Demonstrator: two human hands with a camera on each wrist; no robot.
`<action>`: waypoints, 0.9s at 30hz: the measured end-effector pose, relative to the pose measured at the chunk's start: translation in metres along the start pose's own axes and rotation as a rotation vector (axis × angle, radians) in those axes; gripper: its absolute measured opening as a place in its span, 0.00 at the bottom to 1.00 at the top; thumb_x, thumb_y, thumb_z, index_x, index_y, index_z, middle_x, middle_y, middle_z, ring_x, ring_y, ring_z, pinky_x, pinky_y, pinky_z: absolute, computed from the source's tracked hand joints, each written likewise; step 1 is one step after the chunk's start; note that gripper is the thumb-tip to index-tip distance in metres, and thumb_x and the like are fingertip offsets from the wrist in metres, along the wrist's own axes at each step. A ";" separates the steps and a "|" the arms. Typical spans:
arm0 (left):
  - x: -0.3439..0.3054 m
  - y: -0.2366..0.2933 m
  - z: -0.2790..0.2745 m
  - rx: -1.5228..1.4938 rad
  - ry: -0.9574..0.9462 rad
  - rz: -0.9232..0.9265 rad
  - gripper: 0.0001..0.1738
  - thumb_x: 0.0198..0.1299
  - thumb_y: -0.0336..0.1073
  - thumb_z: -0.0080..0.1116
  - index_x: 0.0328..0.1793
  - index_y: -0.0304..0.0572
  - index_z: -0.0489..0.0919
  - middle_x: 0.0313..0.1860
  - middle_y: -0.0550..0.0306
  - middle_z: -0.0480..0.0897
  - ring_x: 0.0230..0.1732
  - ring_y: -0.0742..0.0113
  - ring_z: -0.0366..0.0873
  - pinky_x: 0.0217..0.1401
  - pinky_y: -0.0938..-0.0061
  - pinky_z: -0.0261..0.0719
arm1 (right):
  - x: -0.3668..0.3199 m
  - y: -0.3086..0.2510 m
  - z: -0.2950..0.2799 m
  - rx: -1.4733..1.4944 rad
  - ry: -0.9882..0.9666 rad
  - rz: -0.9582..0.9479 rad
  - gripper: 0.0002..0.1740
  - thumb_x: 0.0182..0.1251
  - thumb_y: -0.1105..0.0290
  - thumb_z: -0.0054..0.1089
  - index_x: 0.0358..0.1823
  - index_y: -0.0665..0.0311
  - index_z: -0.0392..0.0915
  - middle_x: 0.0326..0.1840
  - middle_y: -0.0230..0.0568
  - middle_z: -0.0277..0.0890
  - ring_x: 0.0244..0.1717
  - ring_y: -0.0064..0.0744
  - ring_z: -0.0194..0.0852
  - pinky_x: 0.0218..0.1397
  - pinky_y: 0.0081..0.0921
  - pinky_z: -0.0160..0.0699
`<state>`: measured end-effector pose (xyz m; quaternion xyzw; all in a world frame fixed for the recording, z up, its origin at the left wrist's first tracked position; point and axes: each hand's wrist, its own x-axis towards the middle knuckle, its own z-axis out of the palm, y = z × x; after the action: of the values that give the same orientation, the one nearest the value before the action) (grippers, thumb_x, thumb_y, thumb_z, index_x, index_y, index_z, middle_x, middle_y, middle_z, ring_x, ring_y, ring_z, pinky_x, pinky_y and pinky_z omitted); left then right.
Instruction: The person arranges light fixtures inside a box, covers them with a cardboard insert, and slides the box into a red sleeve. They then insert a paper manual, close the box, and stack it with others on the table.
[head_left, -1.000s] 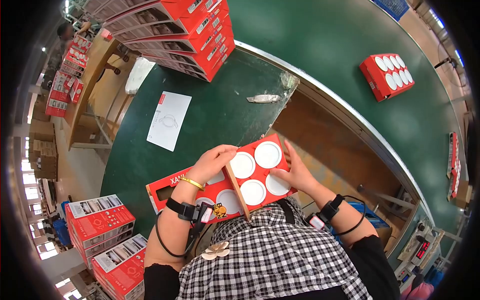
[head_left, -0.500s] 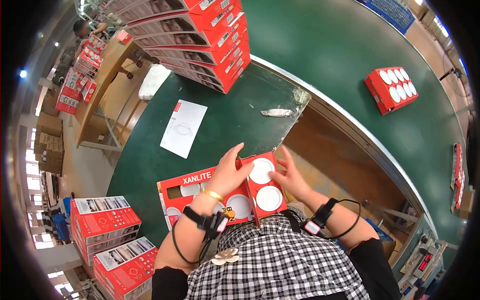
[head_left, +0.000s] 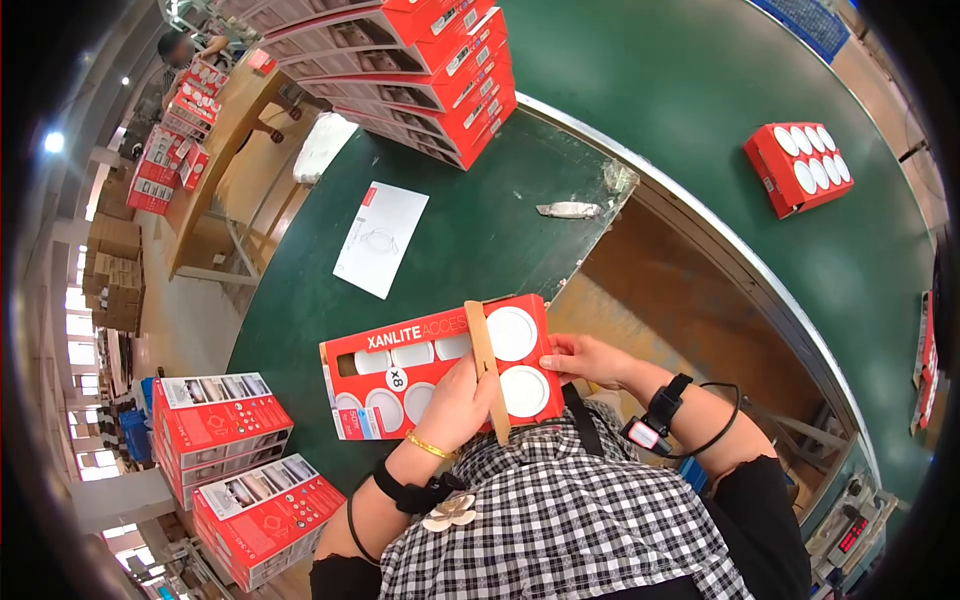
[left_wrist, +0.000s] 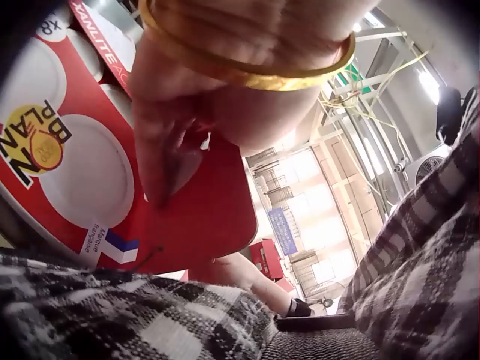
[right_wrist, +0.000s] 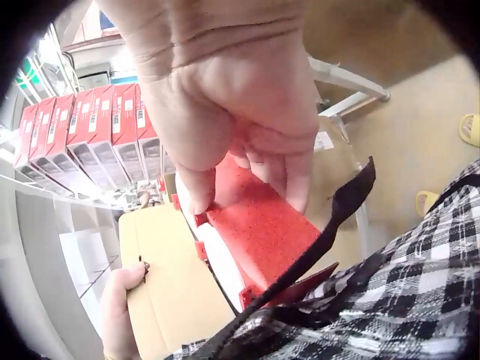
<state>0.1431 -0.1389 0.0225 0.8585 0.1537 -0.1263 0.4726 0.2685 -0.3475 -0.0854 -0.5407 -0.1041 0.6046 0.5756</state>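
A red printed carton (head_left: 405, 345) with cut-out windows lies at the table's near edge, in front of the checked apron. From its right end sticks a red cardboard insert (head_left: 538, 312) bearing two visible white round discs (head_left: 515, 335); the rest is inside the carton. The carton's end flap (head_left: 487, 370) stands up, brown inner side facing right. My left hand (head_left: 462, 405) pinches this flap, the thumb over its brown side in the right wrist view and fingers against the red side (left_wrist: 217, 202). With thumb and fingers, my right hand (head_left: 595, 360) grips the insert's outer end (right_wrist: 262, 225).
Stacked red cartons (head_left: 430, 90) rise at the table's back. A printed sheet (head_left: 380, 240) and a small whitish wrapped item (head_left: 568, 210) lie on the green tabletop. More cartons (head_left: 225, 430) stand at lower left. A filled insert (head_left: 800, 168) rests on the far belt.
The insert has slid left into the carton, from four discs showing to two. My right hand came loose, then took the outer end. My left hand has shifted lower along the flap.
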 end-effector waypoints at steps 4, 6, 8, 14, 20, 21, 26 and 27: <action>-0.010 -0.011 -0.006 -0.054 0.003 0.015 0.17 0.73 0.37 0.46 0.57 0.28 0.70 0.46 0.32 0.80 0.49 0.34 0.80 0.52 0.53 0.78 | 0.006 0.009 -0.002 -0.125 0.111 0.004 0.34 0.72 0.53 0.65 0.69 0.68 0.69 0.52 0.41 0.83 0.53 0.30 0.82 0.57 0.33 0.83; -0.010 -0.018 0.001 -0.070 0.026 0.030 0.16 0.73 0.37 0.46 0.56 0.29 0.71 0.45 0.32 0.80 0.48 0.34 0.80 0.51 0.52 0.77 | -0.001 -0.006 0.009 -0.298 0.233 -0.005 0.34 0.70 0.55 0.68 0.69 0.68 0.69 0.54 0.42 0.81 0.55 0.35 0.81 0.60 0.36 0.81; -0.009 -0.023 0.005 -0.038 0.046 0.039 0.16 0.73 0.37 0.46 0.55 0.28 0.70 0.44 0.32 0.80 0.47 0.33 0.79 0.51 0.52 0.77 | -0.007 -0.019 0.021 -0.482 0.356 -0.013 0.34 0.67 0.58 0.70 0.69 0.67 0.69 0.57 0.44 0.79 0.58 0.40 0.80 0.63 0.39 0.79; -0.010 -0.014 0.003 -0.011 0.026 -0.009 0.15 0.72 0.36 0.46 0.54 0.28 0.70 0.43 0.29 0.80 0.47 0.31 0.79 0.51 0.50 0.77 | 0.008 -0.042 0.043 -1.521 0.395 -0.912 0.28 0.63 0.66 0.59 0.66 0.63 0.73 0.65 0.37 0.71 0.70 0.37 0.65 0.68 0.33 0.67; -0.012 -0.016 0.003 0.021 -0.006 -0.026 0.15 0.72 0.35 0.46 0.52 0.28 0.71 0.42 0.30 0.80 0.46 0.31 0.79 0.49 0.50 0.77 | 0.021 -0.035 0.052 -1.744 0.355 -0.769 0.24 0.64 0.66 0.56 0.61 0.65 0.78 0.62 0.33 0.72 0.67 0.34 0.66 0.67 0.33 0.66; -0.013 -0.017 0.002 0.018 -0.006 -0.023 0.15 0.72 0.35 0.46 0.52 0.28 0.71 0.42 0.30 0.80 0.46 0.31 0.79 0.49 0.50 0.77 | 0.022 -0.035 0.051 -1.743 0.380 -0.817 0.23 0.64 0.67 0.57 0.60 0.65 0.78 0.60 0.34 0.73 0.65 0.35 0.68 0.66 0.35 0.67; -0.014 -0.019 -0.003 -0.026 0.063 -0.020 0.15 0.72 0.36 0.47 0.52 0.28 0.71 0.41 0.30 0.80 0.46 0.32 0.80 0.49 0.51 0.78 | -0.006 -0.030 0.020 -1.151 0.538 -0.815 0.25 0.64 0.70 0.62 0.64 0.61 0.77 0.57 0.40 0.77 0.58 0.41 0.75 0.61 0.40 0.74; -0.013 -0.018 -0.003 -0.030 0.075 -0.017 0.15 0.72 0.36 0.47 0.52 0.28 0.71 0.41 0.30 0.80 0.46 0.32 0.80 0.49 0.51 0.78 | -0.014 -0.024 0.013 -1.044 0.672 -0.674 0.27 0.66 0.70 0.63 0.67 0.59 0.75 0.57 0.42 0.78 0.56 0.42 0.77 0.59 0.40 0.76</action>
<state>0.1244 -0.1288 0.0145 0.8540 0.1806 -0.0958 0.4783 0.2687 -0.3450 -0.0546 -0.8417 -0.3590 0.0650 0.3981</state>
